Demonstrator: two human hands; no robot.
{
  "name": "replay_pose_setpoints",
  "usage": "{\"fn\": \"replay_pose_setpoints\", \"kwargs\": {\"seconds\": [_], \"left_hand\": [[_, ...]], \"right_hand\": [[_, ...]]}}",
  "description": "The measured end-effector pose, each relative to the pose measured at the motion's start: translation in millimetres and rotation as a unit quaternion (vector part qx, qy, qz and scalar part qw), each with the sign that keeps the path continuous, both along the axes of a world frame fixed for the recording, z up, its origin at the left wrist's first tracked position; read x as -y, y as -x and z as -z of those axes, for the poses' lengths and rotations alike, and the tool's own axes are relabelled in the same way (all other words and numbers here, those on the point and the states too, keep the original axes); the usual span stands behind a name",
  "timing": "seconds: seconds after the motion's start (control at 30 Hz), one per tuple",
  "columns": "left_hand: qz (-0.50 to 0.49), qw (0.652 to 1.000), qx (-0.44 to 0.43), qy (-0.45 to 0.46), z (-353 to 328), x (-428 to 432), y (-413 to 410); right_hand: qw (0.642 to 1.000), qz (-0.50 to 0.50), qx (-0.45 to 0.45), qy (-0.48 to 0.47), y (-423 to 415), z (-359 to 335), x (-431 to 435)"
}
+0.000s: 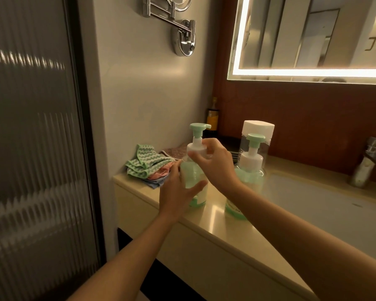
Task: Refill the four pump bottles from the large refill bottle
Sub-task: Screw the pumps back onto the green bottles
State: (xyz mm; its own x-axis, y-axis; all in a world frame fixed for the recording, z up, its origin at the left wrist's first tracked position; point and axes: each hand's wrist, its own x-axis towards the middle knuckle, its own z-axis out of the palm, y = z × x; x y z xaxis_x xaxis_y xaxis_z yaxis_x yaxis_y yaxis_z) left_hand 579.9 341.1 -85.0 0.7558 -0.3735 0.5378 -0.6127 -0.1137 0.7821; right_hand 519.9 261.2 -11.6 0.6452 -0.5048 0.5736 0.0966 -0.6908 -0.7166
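Left hand (175,195) - fingers (174,170) curled round the pump bottle (193,178) body. Right hand (215,166) - fingers pinching its white collar. Bottle upright on table (213,218).

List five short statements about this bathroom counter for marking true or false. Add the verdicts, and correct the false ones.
1. The left hand holds the body of the held green plastic pump bottle. True.
2. The right hand rests on the chrome tap. False: it grips the white collar under that bottle's pump.
3. The second green pump bottle stands in front of a tall clear bottle with a white cap. True.
4. The folded green zigzag cloth lies in the sink. False: it lies on the beige counter near the wall, on top of pink and blue cloths.
5. The held bottle's pump head is off. False: it is on the bottle.
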Motion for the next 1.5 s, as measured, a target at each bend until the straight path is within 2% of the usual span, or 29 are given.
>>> {"fn": "replay_pose_setpoints", "kwargs": {"seconds": [0.1, 0.17, 0.37, 0.57, 0.67, 0.87, 1.0, 1.1, 1.23, 1.3, 1.37, 1.43, 1.5], "left_hand": [[0.0, 1.0, 0.001, 0.0, 0, 0, 0], [-0.003, 1.0, 0.007, 0.004, 0, 0, 0], [-0.013, 1.0, 0.024, 0.004, 1, 1, -1], [-0.014, 1.0, 0.016, 0.006, 2, 1, -1], [-0.017, 1.0, 0.024, 0.004, 3, 1, -3], [-0.018, 0.999, 0.027, 0.004, 2, 2, -2], [-0.017, 1.0, 0.023, 0.0, 2, 2, -2], [-0.021, 1.0, 0.023, 0.0, 3, 2, -4], [-0.02, 0.999, 0.024, 0.006, 4, 2, -4], [-0.017, 1.0, 0.023, 0.006, 3, 2, -2], [-0.017, 1.0, 0.021, 0.002, 1, 2, -1], [-0.021, 1.0, 0.018, -0.003, 1, 1, -1], [-0.026, 1.0, 0.017, -0.005, 1, 1, -1]], "right_hand": [[0.995, -0.056, -0.032, -0.072, -6, -6, -1], [0.996, -0.062, -0.046, -0.052, -5, -3, -3], [1.0, 0.001, 0.013, -0.009, 0, 10, -3], [0.994, -0.087, -0.046, -0.047, -7, -2, -7], [0.996, -0.062, -0.055, -0.04, -3, 3, -7], [0.999, 0.005, -0.016, 0.042, 6, 4, -6], [0.997, -0.02, -0.069, 0.016, 1, -3, -5], [0.998, -0.03, -0.047, 0.027, 4, 4, -6], [0.988, 0.08, -0.006, 0.133, 10, 14, -6], [0.982, 0.111, -0.001, 0.153, 10, 10, -7], [0.989, 0.106, -0.008, 0.107, 7, 1, -7], [0.997, 0.055, -0.038, 0.039, 0, -7, -5], [0.997, 0.0, -0.077, 0.019, -6, -8, -2]]}}
